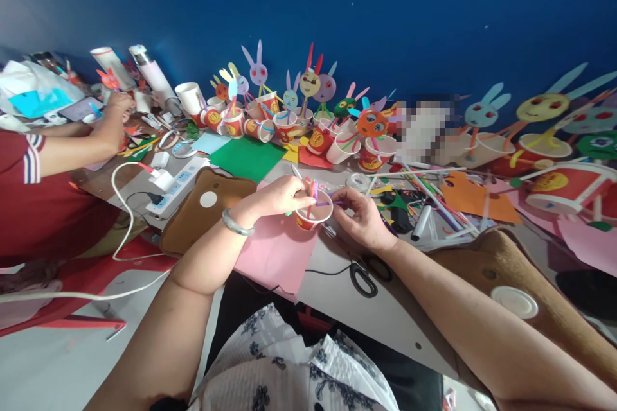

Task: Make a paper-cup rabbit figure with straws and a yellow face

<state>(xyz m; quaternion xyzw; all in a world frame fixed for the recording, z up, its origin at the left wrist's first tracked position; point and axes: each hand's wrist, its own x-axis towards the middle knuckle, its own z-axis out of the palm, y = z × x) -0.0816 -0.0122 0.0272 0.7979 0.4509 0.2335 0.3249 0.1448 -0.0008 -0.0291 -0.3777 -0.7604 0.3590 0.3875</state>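
A red and white paper cup stands upright over pink paper in front of me. My left hand is closed at the cup's left rim, its thumb and fingertips pinching red and purple pipe cleaners that reach into the cup. At the right side of the rim, my right hand pinches a thin purple pipe cleaner, which runs across the cup's inside. Its exact path through or over the wall cannot be made out. Black-handled scissors lie below my right hand.
Rabbit-faced paper cups line the blue wall. Green paper, orange paper and loose pipe cleaners lie about. Brown cushions flank me; a power strip is left. A co-worker's arm reaches in at far left.
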